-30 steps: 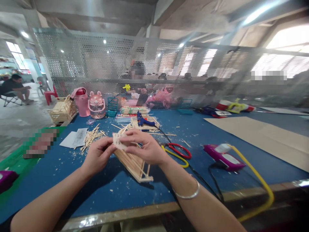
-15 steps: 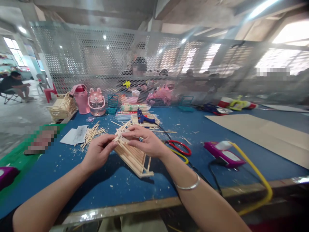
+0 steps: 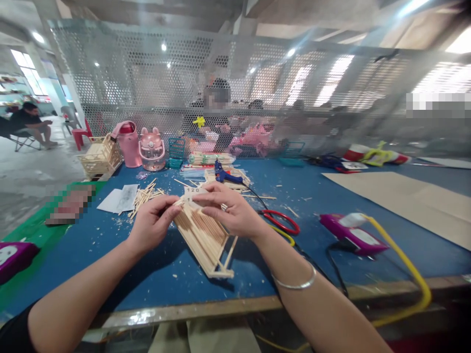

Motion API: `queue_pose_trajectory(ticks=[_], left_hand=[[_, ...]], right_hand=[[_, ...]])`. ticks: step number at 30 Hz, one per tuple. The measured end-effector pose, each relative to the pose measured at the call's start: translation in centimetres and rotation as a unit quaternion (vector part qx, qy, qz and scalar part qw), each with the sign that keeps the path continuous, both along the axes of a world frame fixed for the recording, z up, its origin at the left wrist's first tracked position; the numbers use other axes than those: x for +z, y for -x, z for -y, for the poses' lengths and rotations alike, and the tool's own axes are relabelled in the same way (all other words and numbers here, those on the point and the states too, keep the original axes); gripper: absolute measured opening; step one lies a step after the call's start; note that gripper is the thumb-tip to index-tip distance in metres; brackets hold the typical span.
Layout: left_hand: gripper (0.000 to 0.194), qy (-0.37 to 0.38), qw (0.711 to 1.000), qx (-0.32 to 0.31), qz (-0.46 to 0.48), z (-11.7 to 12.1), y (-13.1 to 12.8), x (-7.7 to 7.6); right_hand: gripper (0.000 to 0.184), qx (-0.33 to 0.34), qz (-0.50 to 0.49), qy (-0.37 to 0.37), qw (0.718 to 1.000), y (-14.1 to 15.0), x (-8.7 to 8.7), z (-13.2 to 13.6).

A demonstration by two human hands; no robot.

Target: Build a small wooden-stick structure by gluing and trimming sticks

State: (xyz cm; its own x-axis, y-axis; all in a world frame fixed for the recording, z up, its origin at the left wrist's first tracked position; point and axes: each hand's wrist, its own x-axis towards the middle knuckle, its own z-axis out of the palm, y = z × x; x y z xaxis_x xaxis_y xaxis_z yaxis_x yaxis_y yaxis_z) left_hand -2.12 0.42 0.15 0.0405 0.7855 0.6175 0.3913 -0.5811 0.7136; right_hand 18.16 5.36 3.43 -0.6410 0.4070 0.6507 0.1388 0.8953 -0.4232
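A small model built of thin wooden sticks [image 3: 198, 240] is tilted above the blue table, its slatted side towards me. My left hand [image 3: 151, 223] is closed on its far left corner, thumb and fingers pinching the sticks. In my right hand [image 3: 237, 212] is a small white card printed with numbers [image 3: 191, 192], held between thumb and fingers against the model's far end. The right fingers partly cover the card's print. Just behind the hands, a blue hot glue gun [image 3: 226, 176] lies on more stick work.
Loose sticks [image 3: 145, 198] and white paper [image 3: 112, 200] lie left of the model. Pink bottles [image 3: 152, 149] and a finished stick model [image 3: 101, 154] stand behind. Red-handled pliers or scissors [image 3: 283, 223], a purple device [image 3: 353, 235] and cardboard [image 3: 397, 196] are right. Beyond the mesh screen [image 3: 147, 83] sits a person.
The model's near end has come slightly lower, and its slatted side shows more. The card stands more upright, its numbers clearer. The whole view has shifted a little.
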Motion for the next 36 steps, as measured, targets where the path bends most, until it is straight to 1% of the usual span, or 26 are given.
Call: queue_pose_trajectory(ticks=[3,5,7,10,12,14,16,19,21,23,25,27,29,31,32,33,34,36], left_hand=[[0.019,0.007,1.000,0.000,0.003,-0.1,0.1,-0.1],[0.019,-0.003,1.000,-0.001,-0.006,-0.1,0.1,-0.2],[0.019,-0.018,1.000,-0.006,-0.015,-0.2,0.1,-0.2],[0.019,-0.015,1.000,-0.013,-0.009,-0.2,0.0,-0.1],[0.020,-0.005,1.000,-0.015,-0.002,-0.2,-0.1,-0.1],[0.019,-0.004,1.000,-0.020,-0.007,-0.1,-0.2,0.0],[0.019,-0.005,1.000,-0.022,-0.010,0.0,-0.2,0.0],[0.020,0.003,1.000,-0.018,0.000,0.1,-0.2,-0.1],[0.020,0.011,1.000,-0.014,0.004,0.1,-0.1,-0.1],[0.020,0.017,1.000,-0.010,0.000,0.1,-0.1,-0.1],[0.020,0.025,1.000,-0.008,-0.002,0.0,-0.1,-0.1],[0.021,0.038,0.999,-0.006,0.006,-0.2,0.0,-0.2],[0.021,0.051,0.999,-0.006,0.017,-0.4,0.0,-0.4],[0.021,0.063,0.997,-0.008,0.031,-0.6,0.0,-0.6],[0.021,0.068,0.997,-0.008,0.043,-0.7,0.0,-0.7],[0.022,0.073,0.995,-0.007,0.060,-0.8,0.0,-0.8],[0.023,0.081,0.994,-0.007,0.079,-0.9,0.0,-0.8],[0.027,0.101,0.988,-0.003,0.121,-1.1,0.1,-0.9]], right_hand=[[0.027,-0.029,-0.029,0.001,0.999,0.4,-0.1,0.4],[0.029,-0.025,-0.043,-0.011,0.999,0.8,-0.2,0.8],[0.030,-0.013,-0.026,-0.040,0.999,1.2,-0.4,1.1],[0.029,-0.029,0.004,-0.070,0.997,1.4,-0.7,1.0],[0.029,-0.037,-0.014,-0.053,0.998,1.3,-0.7,0.7],[0.031,-0.024,-0.033,-0.035,0.999,1.3,-0.7,0.6],[0.033,-0.009,-0.021,-0.037,0.999,1.3,-0.7,0.6],[0.031,-0.027,0.004,-0.052,0.998,1.5,-0.8,0.6],[0.032,-0.043,-0.020,-0.038,0.998,1.6,-0.9,0.8],[0.035,-0.031,-0.034,-0.035,0.998,1.7,-0.9,1.0],[0.034,-0.014,-0.007,-0.047,0.999,1.8,-0.8,1.0],[0.030,-0.027,0.024,-0.048,0.998,1.6,-0.8,0.6],[0.028,-0.058,0.011,-0.002,0.998,1.1,-0.9,-0.2],[0.029,-0.066,-0.058,0.104,0.991,0.4,-1.3,-1.3],[0.030,-0.052,-0.103,0.174,0.978,0.1,-1.5,-1.8],[0.030,-0.031,-0.144,0.248,0.958,-0.2,-1.7,-2.3],[0.030,-0.002,-0.177,0.319,0.931,-0.4,-1.9,-2.6],[0.030,0.065,-0.202,0.441,0.872,-0.6,-2.1,-2.8]])
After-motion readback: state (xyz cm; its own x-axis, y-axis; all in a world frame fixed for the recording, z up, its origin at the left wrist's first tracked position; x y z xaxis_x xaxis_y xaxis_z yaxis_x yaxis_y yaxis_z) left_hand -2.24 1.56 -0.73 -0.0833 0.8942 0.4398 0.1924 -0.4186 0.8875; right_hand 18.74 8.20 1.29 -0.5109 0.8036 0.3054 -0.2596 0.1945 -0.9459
